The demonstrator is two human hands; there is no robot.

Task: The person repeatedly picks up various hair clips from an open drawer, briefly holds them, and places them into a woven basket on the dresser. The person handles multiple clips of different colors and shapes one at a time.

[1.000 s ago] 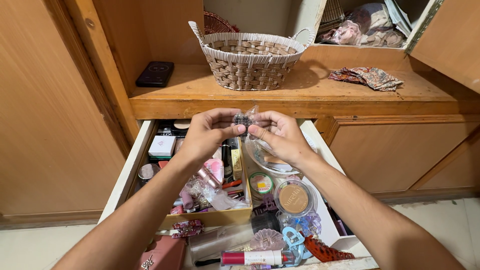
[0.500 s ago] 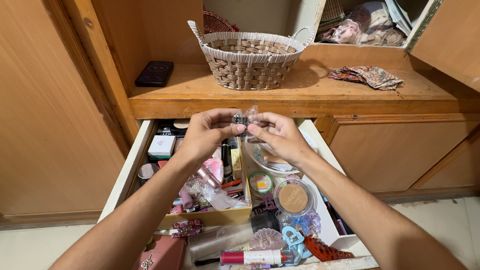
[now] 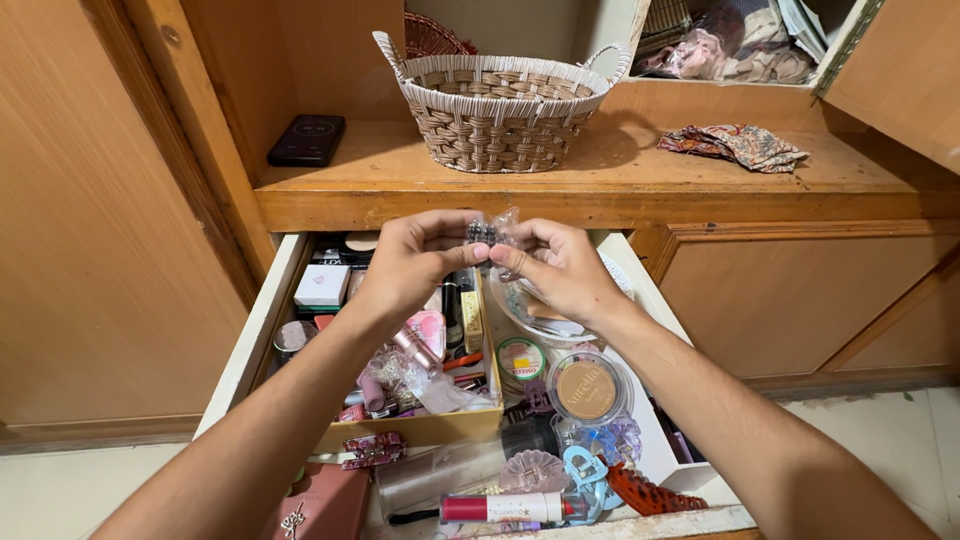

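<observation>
Both hands meet above an open drawer [image 3: 262, 320] packed with cosmetics. My left hand [image 3: 415, 262] and my right hand [image 3: 555, 268] pinch between their fingertips a small clear plastic packet [image 3: 488, 232] with dark little beads inside. The packet hangs over the drawer's back part, just in front of the wooden shelf edge [image 3: 600, 208]. Under the hands lie a round powder compact [image 3: 586, 389], a small green-rimmed tin [image 3: 521, 361], pink tubes and a cardboard box [image 3: 420, 428] of small items.
A woven basket [image 3: 497, 112] stands on the shelf, with a black flat device [image 3: 307, 139] to its left and a patterned cloth [image 3: 740, 145] to its right. Hair claws [image 3: 585, 478] and a lipstick tube [image 3: 500, 508] lie at the drawer's front. Cupboard doors flank both sides.
The hands and the packet have stayed together, shifting only slightly up in view. Nothing else moved.
</observation>
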